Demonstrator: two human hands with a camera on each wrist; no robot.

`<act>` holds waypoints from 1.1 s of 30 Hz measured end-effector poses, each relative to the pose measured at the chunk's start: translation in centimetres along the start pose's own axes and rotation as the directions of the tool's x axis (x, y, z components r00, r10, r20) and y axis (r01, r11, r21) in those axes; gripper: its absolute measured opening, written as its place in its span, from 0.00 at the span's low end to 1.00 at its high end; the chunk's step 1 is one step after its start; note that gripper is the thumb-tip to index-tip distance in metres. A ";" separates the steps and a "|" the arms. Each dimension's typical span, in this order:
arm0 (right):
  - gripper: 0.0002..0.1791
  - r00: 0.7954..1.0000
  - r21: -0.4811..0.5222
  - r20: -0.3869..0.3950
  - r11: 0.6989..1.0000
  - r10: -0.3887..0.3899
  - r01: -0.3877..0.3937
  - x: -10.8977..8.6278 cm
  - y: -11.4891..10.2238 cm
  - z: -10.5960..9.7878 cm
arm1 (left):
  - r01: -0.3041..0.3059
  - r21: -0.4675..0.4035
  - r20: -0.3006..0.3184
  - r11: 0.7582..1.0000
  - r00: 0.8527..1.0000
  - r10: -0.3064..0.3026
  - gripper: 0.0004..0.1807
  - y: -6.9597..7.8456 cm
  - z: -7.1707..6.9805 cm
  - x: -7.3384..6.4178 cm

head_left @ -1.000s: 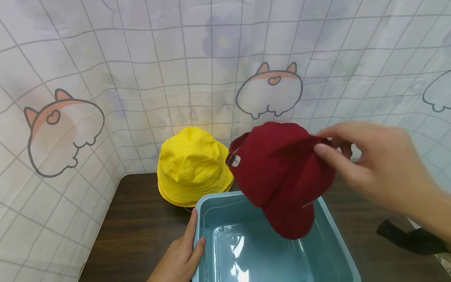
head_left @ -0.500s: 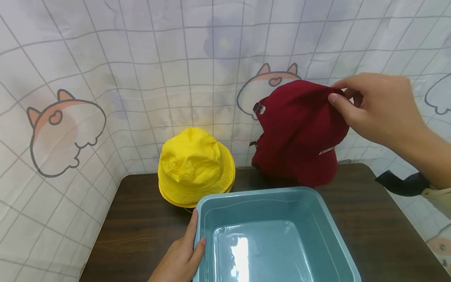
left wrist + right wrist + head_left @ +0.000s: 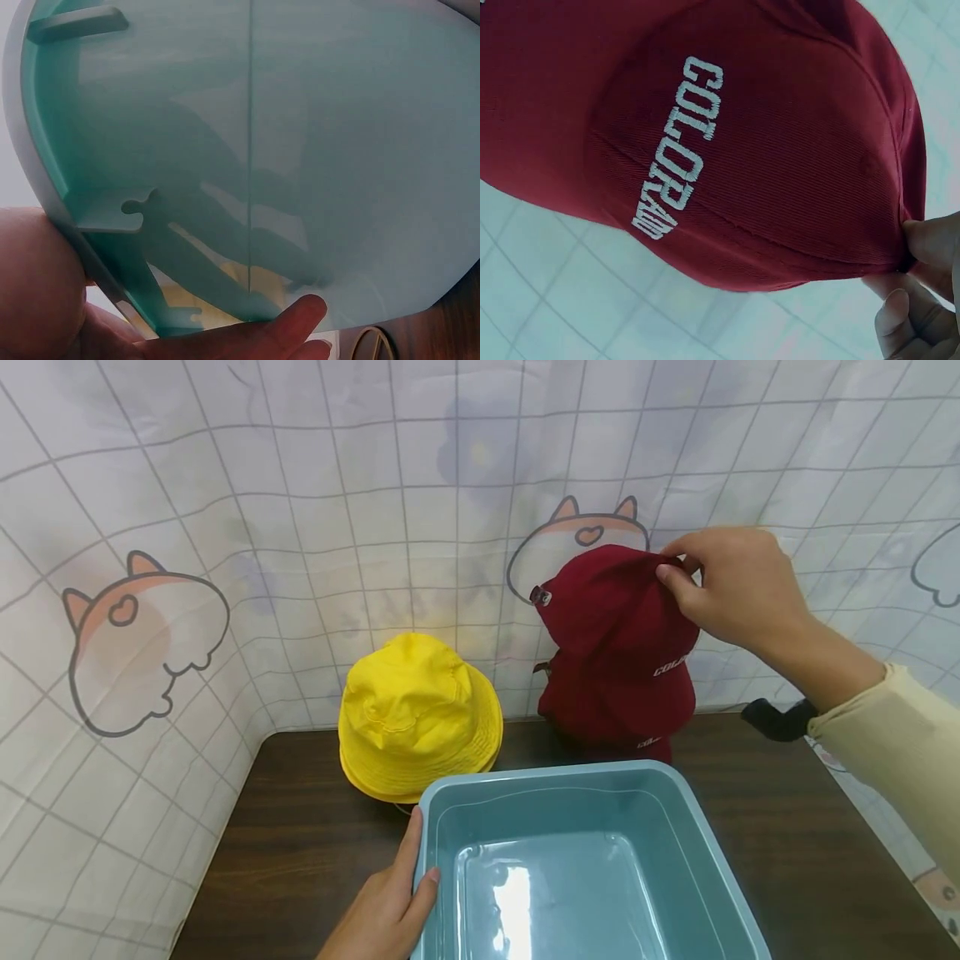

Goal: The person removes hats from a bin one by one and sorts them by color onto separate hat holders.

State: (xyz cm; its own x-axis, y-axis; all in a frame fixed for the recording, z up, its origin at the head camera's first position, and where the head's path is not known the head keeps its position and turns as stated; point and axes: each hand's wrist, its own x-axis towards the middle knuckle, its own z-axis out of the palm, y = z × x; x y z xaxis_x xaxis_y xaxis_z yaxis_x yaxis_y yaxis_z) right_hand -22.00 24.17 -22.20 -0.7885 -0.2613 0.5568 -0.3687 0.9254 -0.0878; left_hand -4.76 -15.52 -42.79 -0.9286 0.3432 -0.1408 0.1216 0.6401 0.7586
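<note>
My right hand (image 3: 738, 581) pinches the top of a dark red baseball cap (image 3: 600, 602) between thumb and fingers. The cap hangs brim down near the back wall, and white "COLORADO" stitching shows in the right wrist view. Below and behind it more red cloth (image 3: 561, 697) with a strap and white lettering stands at the table's back, apparently another cap; whether the two touch, I cannot tell. My left hand (image 3: 386, 893) grips the left rim of a blue plastic basin (image 3: 551, 770), thumb at the rim and fingers along the outer wall. The basin holds nothing.
A yellow bucket hat (image 3: 412, 710) sits at the back left of the dark wooden table (image 3: 292, 843), just behind the basin's corner. A white checked cloth (image 3: 315, 527) with cartoon corgis hangs behind the table and along its sides.
My right hand has carried the red cap from above the basin up and back, then slightly left, over the other red cap. The left hand stays on the basin.
</note>
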 end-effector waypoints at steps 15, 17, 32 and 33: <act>0.11 0.992 -0.036 0.117 0.999 -0.036 0.041 -1.4 1.5 4.5 | 0.014 -0.004 0.013 1.000 1.000 -0.014 0.43 0.0 0.2 0.2; 0.11 0.993 -0.034 0.110 0.998 -0.044 0.048 -1.9 1.6 4.8 | 0.011 0.007 0.003 1.000 1.000 -0.011 0.42 0.0 0.2 0.2; 0.11 0.989 -0.010 0.016 0.990 -0.144 0.144 -5.7 2.9 7.4 | 0.005 0.020 -0.011 1.000 1.000 -0.004 0.42 0.1 0.2 0.3; 0.11 0.989 -0.008 0.011 0.989 -0.147 0.147 -5.8 3.0 7.5 | 0.005 0.020 -0.010 1.000 1.000 -0.005 0.42 0.1 0.2 0.3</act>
State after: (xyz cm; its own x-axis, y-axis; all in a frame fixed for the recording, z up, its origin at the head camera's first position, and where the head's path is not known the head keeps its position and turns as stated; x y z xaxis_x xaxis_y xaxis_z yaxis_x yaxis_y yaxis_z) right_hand -22.22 26.39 -31.85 -0.7312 -0.3974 0.5544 -0.4765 0.8792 0.0018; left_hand -4.92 -15.20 -42.87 -0.9326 0.3334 -0.1384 0.1237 0.6553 0.7452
